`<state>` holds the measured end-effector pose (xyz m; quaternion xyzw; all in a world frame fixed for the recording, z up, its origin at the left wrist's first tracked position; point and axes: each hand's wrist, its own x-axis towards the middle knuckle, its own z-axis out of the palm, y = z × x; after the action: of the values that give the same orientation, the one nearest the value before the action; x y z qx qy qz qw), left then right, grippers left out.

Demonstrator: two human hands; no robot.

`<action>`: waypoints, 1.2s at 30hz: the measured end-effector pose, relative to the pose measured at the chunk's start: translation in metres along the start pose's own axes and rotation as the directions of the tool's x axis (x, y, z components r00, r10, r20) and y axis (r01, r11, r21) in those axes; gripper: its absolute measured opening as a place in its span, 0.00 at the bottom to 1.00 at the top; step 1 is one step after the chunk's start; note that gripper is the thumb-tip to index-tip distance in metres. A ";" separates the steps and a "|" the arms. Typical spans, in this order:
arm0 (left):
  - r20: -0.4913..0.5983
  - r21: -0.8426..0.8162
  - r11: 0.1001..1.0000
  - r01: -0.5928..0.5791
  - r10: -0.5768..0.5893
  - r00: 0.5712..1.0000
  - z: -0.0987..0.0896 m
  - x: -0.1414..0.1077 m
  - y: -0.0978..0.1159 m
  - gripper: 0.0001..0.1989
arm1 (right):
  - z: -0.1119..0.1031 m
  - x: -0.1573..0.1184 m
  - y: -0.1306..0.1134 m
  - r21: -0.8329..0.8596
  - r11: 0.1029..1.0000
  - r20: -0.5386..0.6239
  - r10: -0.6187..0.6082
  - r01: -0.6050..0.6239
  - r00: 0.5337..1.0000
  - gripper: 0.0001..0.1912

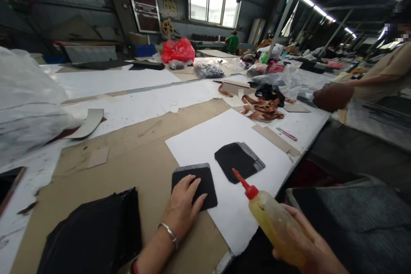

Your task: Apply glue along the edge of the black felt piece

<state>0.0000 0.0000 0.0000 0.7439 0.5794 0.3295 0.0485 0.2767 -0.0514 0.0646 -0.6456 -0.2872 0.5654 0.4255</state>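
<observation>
My left hand [183, 205] lies flat, fingers spread, on a black fabric piece [205, 180] with a grey top edge, at the left border of a white paper sheet [212, 137]. My right hand [305, 244] grips a yellowish glue bottle [272, 218] with a red nozzle, its tip hovering over the lower edge of a second black piece [236, 158] with a grey edge, lying on the paper.
A stack of black pieces [96, 235] lies at the near left on brown cardboard [128, 154]. Brown leather scraps [265, 109], a pink pen [287, 134], plastic bags and a red bag [178, 50] sit farther back. Another person's arm [340, 94] rests at the right table edge.
</observation>
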 end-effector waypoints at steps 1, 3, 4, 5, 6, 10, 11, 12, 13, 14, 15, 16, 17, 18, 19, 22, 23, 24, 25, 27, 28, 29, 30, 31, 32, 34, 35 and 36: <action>-0.003 0.002 1.000 0.000 0.000 1.000 0.001 -0.001 -0.002 0.15 | 0.007 0.001 -0.004 -0.100 0.992 -0.022 -0.079 0.077 0.997 0.31; -0.004 0.009 1.000 0.001 -0.001 1.000 0.003 -0.001 -0.003 0.16 | 0.021 0.004 -0.013 -0.289 0.938 -0.054 -0.216 0.192 0.975 0.32; -0.003 0.013 1.000 0.003 -0.002 1.000 0.004 -0.001 -0.003 0.16 | 0.026 0.005 -0.017 -0.350 0.909 -0.061 -0.263 0.227 0.963 0.32; -0.002 0.015 1.000 0.006 -0.006 1.000 0.004 0.000 -0.003 0.16 | 0.031 0.007 -0.021 -0.383 0.891 -0.065 -0.291 0.246 0.954 0.31; 0.001 0.019 1.000 0.010 -0.010 1.000 0.004 0.001 -0.003 0.17 | 0.036 0.009 -0.025 -0.396 0.883 -0.067 -0.303 0.253 0.951 0.31; 0.054 0.092 0.996 0.019 -0.024 0.998 0.003 0.005 0.001 0.19 | 0.045 0.023 -0.029 -0.435 0.860 -0.027 -0.307 0.265 0.951 0.30; 0.072 0.122 0.992 0.017 -0.026 0.997 0.002 0.005 0.002 0.19 | 0.045 0.027 -0.028 -0.445 0.855 -0.013 -0.301 0.264 0.953 0.30; 0.086 0.150 0.989 0.008 -0.021 0.996 0.003 0.006 0.003 0.19 | 0.046 0.030 -0.028 -0.450 0.854 -0.001 -0.292 0.261 0.956 0.31; 0.094 0.173 0.985 -0.008 -0.008 0.996 0.003 0.005 0.003 0.19 | 0.046 0.032 -0.028 -0.452 0.854 0.006 -0.283 0.255 0.959 0.31; 0.096 0.193 0.981 -0.032 0.014 0.995 0.004 0.005 0.003 0.19 | 0.046 0.034 -0.029 -0.460 0.852 0.011 -0.278 0.251 0.961 0.31; 0.092 0.209 0.976 -0.061 0.043 0.995 0.005 0.005 0.003 0.19 | 0.046 0.035 -0.030 -0.476 0.843 0.011 -0.278 0.250 0.960 0.31; 0.080 0.222 0.971 -0.091 0.074 0.994 0.006 0.004 0.002 0.18 | 0.046 0.035 -0.032 -0.500 0.829 0.008 -0.286 0.252 0.958 0.30; 0.063 0.230 0.966 -0.117 0.105 0.992 0.007 0.003 0.001 0.18 | 0.047 0.035 -0.034 -0.521 0.814 0.003 -0.299 0.257 0.954 0.30; 0.045 0.235 0.962 -0.138 0.131 0.990 0.009 0.003 -0.001 0.18 | 0.049 0.035 -0.036 -0.530 0.806 -0.004 -0.314 0.264 0.950 0.30; 0.027 0.238 0.960 -0.150 0.148 0.989 0.010 0.002 -0.003 0.17 | 0.050 0.035 -0.038 -0.522 0.809 -0.010 -0.324 0.272 0.946 0.30; 0.005 0.236 0.959 -0.156 0.159 0.987 0.013 0.002 -0.006 0.17 | 0.057 0.035 -0.043 -0.353 0.901 -0.050 -0.289 0.254 0.956 0.31; 0.012 0.232 0.961 -0.151 0.152 0.988 0.013 0.002 -0.006 0.18 | 0.058 0.035 -0.043 -0.254 0.943 -0.071 -0.240 0.215 0.968 0.31; 0.025 0.225 0.964 -0.142 0.141 0.990 0.012 0.002 -0.006 0.19 | 0.060 0.034 -0.044 -0.149 0.976 -0.084 -0.173 0.159 0.981 0.30; 0.042 0.217 0.967 -0.133 0.127 0.991 0.011 0.002 -0.005 0.20 | 0.061 0.033 -0.044 -0.050 0.995 -0.082 -0.096 0.092 0.992 0.30; 0.083 0.203 0.973 -0.110 0.094 0.992 0.010 0.003 -0.003 0.21 | 0.062 0.032 -0.043 0.107 0.994 -0.043 0.036 -0.032 0.998 0.29; 0.102 0.197 0.976 -0.096 0.077 0.992 0.009 0.003 -0.002 0.22 | 0.063 0.033 -0.042 0.154 0.985 -0.023 0.080 -0.076 0.997 0.28; 0.120 0.192 0.978 -0.086 0.064 0.991 0.008 0.004 -0.001 0.21 | 0.062 0.033 -0.041 0.184 0.978 -0.013 0.103 -0.099 0.995 0.28; 0.135 0.187 0.979 -0.079 0.054 0.989 0.008 0.004 -0.001 0.21 | 0.062 0.035 -0.041 0.202 0.974 -0.018 0.108 -0.102 0.994 0.28; 0.146 0.182 0.980 -0.074 0.048 0.988 0.007 0.004 -0.001 0.21 | 0.063 0.036 -0.041 0.200 0.976 -0.033 0.097 -0.088 0.995 0.28; 0.155 0.176 0.982 -0.072 0.045 0.987 0.007 0.005 -0.001 0.21 | 0.063 0.038 -0.041 0.173 0.983 -0.049 0.069 -0.060 0.996 0.28; 0.163 0.159 0.985 -0.070 0.044 0.986 0.006 0.005 -0.001 0.21 | 0.065 0.040 -0.042 0.046 0.998 -0.070 -0.029 0.032 0.997 0.29; 0.165 0.150 0.986 -0.068 0.043 0.985 0.006 0.005 -0.001 0.22 | 0.065 0.041 -0.044 -0.050 0.995 -0.069 -0.091 0.087 0.993 0.30; 0.167 0.141 0.988 -0.062 0.038 0.985 0.006 0.006 0.000 0.22 | 0.066 0.041 -0.045 -0.160 0.977 -0.054 -0.150 0.140 0.987 0.31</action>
<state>0.0035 0.0068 -0.0021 0.7844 0.5770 0.2252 0.0329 0.2251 0.0195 0.0843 -0.6725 -0.3626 0.4870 0.4232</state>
